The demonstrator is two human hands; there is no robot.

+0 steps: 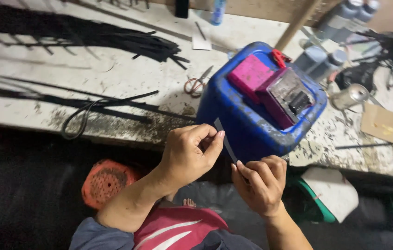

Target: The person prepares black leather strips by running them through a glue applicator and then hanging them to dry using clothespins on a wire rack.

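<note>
Both my hands hold one narrow dark strip (226, 142) in front of a blue plastic jerrycan (247, 120). My left hand (189, 155) pinches the strip's upper end between thumb and forefinger. My right hand (261, 183) grips its lower end. On top of the jerrycan sit a magenta block (250, 74) and a dirty magenta box with a dark inside (286, 95). A red cap (279, 58) shows at the can's far edge.
A stained white workbench (113, 74) carries bundles of black strips (127, 41), a black looped cord (78, 120), orange-handled scissors (196, 84), grey bottles (326, 60), a metal can (350, 96) and cardboard (386, 126). An orange perforated stool (106, 183) stands below.
</note>
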